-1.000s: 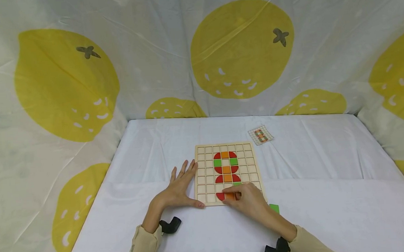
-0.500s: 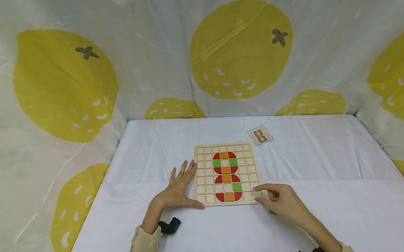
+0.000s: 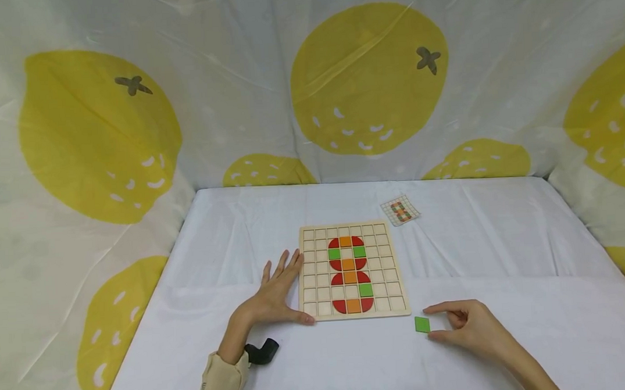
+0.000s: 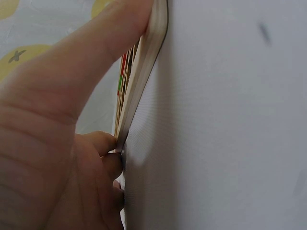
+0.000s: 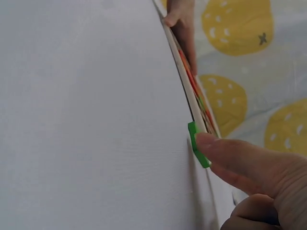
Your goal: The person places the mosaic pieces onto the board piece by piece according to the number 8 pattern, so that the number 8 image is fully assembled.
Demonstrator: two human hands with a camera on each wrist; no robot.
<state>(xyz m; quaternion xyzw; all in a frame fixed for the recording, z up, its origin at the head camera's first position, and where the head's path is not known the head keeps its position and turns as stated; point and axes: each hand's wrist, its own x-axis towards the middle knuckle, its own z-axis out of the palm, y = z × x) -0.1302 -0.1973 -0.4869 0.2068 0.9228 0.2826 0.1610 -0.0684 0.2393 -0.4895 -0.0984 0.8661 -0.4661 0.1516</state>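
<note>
A square wooden grid board (image 3: 328,313) lies on the white-covered table, with red, orange and green pieces set in its cells in a figure-eight pattern. Against the board's left edge rests my left hand (image 3: 271,298), fingers spread and thumb at the near corner. A loose green square tile (image 3: 422,324) lies just off the board's near right corner. My right hand (image 3: 472,327) is at this tile, thumb and index finger spread on either side of its right end. In the right wrist view, the thumb overlaps the green tile (image 5: 193,136); the index fingertip stands slightly apart in the head view.
A small pattern card (image 3: 400,210) printed with a similar coloured figure lies beyond the board's far right corner. A black strap-like piece (image 3: 263,351) sits by the left wrist. Cloth with yellow fruit prints (image 3: 370,79) hangs behind and beside the table.
My right hand has moved from the board's near row rightward to the loose green tile, leaving a red rounded piece in that row. My left hand has stayed at the board's left edge.
</note>
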